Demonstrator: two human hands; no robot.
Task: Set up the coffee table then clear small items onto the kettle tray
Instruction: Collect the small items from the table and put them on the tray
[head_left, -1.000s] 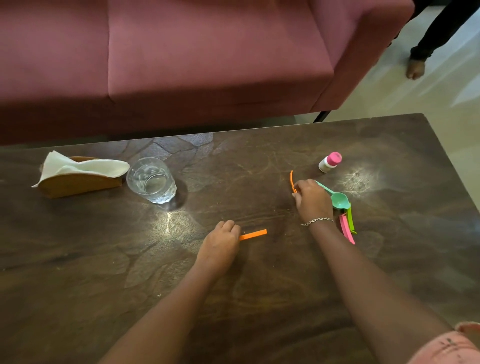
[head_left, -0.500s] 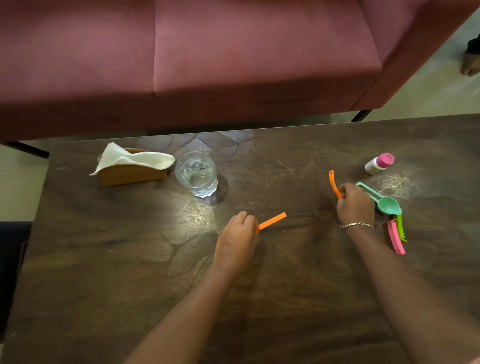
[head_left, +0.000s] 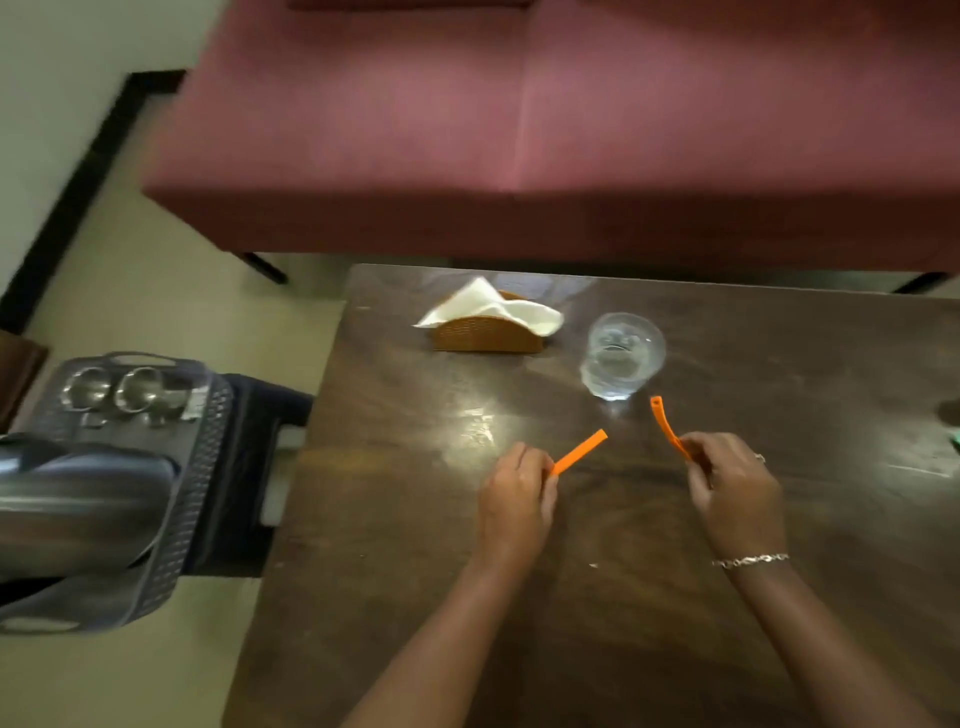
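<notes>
Over the bench (head_left: 415, 571), well right of the kettle tray (head_left: 200, 467), your left grip (head_left: 514, 499) pinches the straight orange strip (head_left: 579, 452), your right grip (head_left: 737, 499) the curved orange strip (head_left: 665, 423); carry both left, release inside the tray wall

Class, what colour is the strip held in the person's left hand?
Orange; the strip shows best in the head view.
</notes>
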